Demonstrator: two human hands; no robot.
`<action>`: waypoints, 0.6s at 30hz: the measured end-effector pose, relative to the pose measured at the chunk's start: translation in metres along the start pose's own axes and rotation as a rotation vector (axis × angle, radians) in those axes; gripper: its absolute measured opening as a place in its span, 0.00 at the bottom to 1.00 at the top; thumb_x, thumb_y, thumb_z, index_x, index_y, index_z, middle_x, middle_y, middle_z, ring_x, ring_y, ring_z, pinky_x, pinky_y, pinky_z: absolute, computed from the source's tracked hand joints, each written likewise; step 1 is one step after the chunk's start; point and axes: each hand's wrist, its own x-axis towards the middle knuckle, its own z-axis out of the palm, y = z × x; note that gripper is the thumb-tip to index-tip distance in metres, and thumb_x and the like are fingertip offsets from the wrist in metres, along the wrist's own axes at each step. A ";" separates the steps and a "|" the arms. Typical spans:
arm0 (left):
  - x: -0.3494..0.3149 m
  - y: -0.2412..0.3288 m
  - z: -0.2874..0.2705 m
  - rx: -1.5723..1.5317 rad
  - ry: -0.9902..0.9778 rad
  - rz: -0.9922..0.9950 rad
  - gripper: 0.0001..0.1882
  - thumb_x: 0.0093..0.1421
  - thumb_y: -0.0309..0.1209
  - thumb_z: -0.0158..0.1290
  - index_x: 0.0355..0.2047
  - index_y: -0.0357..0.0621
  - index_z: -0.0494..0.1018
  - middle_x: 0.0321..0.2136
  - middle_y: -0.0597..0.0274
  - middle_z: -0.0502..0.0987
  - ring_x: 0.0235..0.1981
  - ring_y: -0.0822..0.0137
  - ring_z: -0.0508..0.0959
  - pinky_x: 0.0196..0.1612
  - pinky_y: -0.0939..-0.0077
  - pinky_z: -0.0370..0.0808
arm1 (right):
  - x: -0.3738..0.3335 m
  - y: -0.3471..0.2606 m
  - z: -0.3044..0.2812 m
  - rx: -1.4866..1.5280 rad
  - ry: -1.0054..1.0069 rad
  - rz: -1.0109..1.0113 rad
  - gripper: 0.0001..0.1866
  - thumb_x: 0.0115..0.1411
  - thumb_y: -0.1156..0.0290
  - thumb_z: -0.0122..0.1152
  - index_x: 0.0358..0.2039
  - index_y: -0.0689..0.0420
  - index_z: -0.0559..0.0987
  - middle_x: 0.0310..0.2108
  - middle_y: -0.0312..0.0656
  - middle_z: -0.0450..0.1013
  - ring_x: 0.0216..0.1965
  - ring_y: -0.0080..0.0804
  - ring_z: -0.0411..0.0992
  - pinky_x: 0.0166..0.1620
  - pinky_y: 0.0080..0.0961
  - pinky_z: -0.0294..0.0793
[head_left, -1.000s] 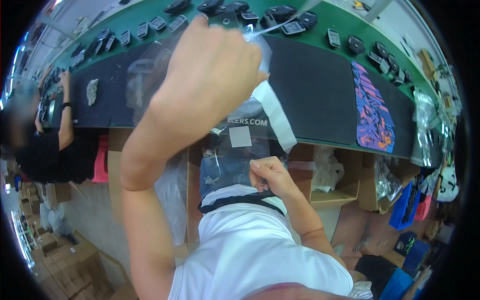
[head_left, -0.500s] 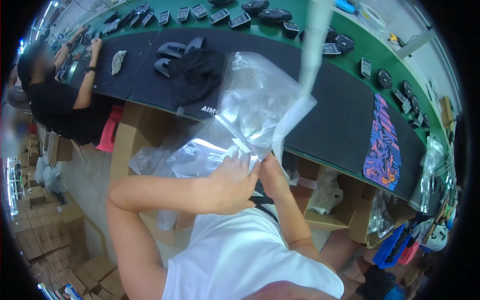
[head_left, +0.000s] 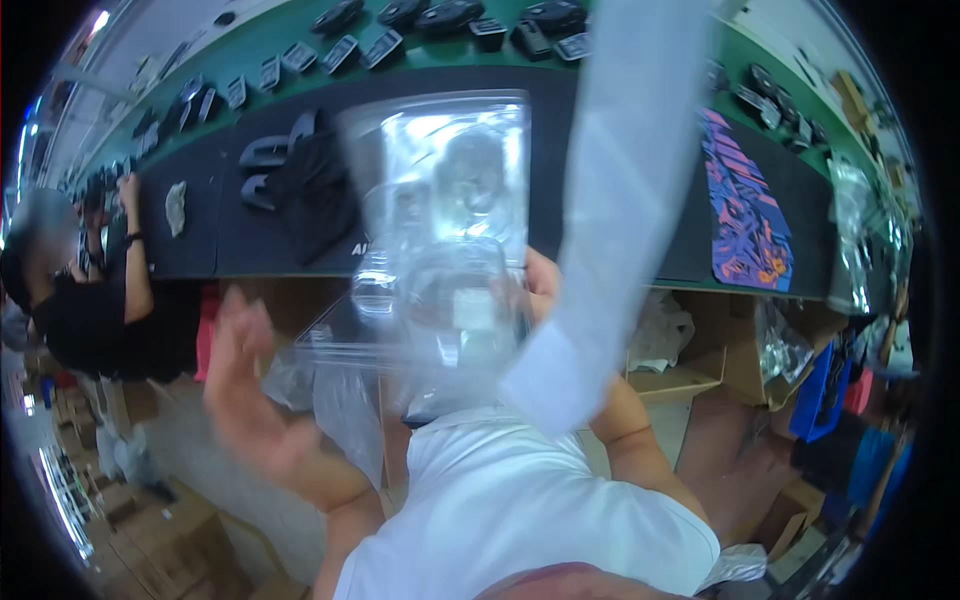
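Observation:
A clear plastic clamshell package [head_left: 505,160], moulded with hollows, stands open in front of my chest, partly blurred. Its upper half overlaps the black mat, and the lower half comes down close to my white shirt. At its right edge my right hand [head_left: 541,283] grips it with curled fingers, partly hidden behind a broad white strip [head_left: 635,150]. This strip hangs close before the camera and is smeared by motion. Away to the left, off the package, my left hand [head_left: 250,385] is blurred, its fingers stretched and thumb apart, with nothing visible in it.
Black curved pieces and dark cloth [head_left: 310,190] lie on the black mat [head_left: 400,85]. A patterned purple-orange sheet [head_left: 745,210] lies right. Several small black devices line the green bench [head_left: 290,85] behind. A co-worker [head_left: 90,300] sits left. Cardboard boxes [head_left: 690,370] stand under the table.
My left hand has left the plastic and swung out to the left. The clamshell is now opened out and more upright, still in my right hand. The view has turned, and the white strip looks larger.

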 end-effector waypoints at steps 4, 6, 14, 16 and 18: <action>-0.013 -0.066 0.037 0.218 0.245 -0.467 0.53 0.52 0.57 0.63 0.68 0.38 0.54 0.70 0.49 0.51 0.67 0.55 0.61 0.64 0.58 0.61 | 0.009 0.009 -0.003 -0.253 -0.135 -0.033 0.20 0.58 0.75 0.59 0.52 0.62 0.75 0.40 0.40 0.78 0.39 0.23 0.75 0.44 0.26 0.76; -0.073 -0.134 0.015 -0.207 0.551 -0.653 0.49 0.58 0.61 0.54 0.68 0.38 0.54 0.67 0.50 0.58 0.64 0.55 0.63 0.64 0.56 0.61 | 0.007 -0.007 0.008 -0.544 -0.287 -0.157 0.19 0.57 0.67 0.62 0.48 0.62 0.75 0.28 0.42 0.77 0.29 0.25 0.74 0.34 0.28 0.73; -0.093 -0.181 -0.008 -0.343 0.368 -0.618 0.39 0.66 0.63 0.40 0.55 0.36 0.67 0.53 0.56 0.71 0.55 0.60 0.70 0.61 0.58 0.66 | 0.008 0.008 -0.017 -0.611 -0.406 -0.701 0.21 0.59 0.63 0.59 0.46 0.64 0.70 0.26 0.54 0.74 0.32 0.53 0.75 0.36 0.42 0.72; -0.130 -0.178 -0.038 0.765 0.367 -0.309 0.37 0.70 0.58 0.35 0.60 0.34 0.64 0.58 0.54 0.68 0.59 0.58 0.67 0.64 0.58 0.61 | 0.023 -0.002 0.011 -0.627 -0.584 -0.465 0.25 0.54 0.61 0.64 0.46 0.63 0.69 0.32 0.59 0.76 0.37 0.64 0.74 0.40 0.48 0.73; -0.114 -0.200 -0.018 0.683 0.338 -0.296 0.37 0.70 0.58 0.35 0.60 0.34 0.64 0.58 0.54 0.68 0.59 0.58 0.66 0.64 0.58 0.61 | 0.034 -0.003 0.024 -0.719 -0.628 -0.440 0.26 0.52 0.59 0.65 0.45 0.63 0.70 0.31 0.59 0.76 0.38 0.61 0.75 0.41 0.49 0.73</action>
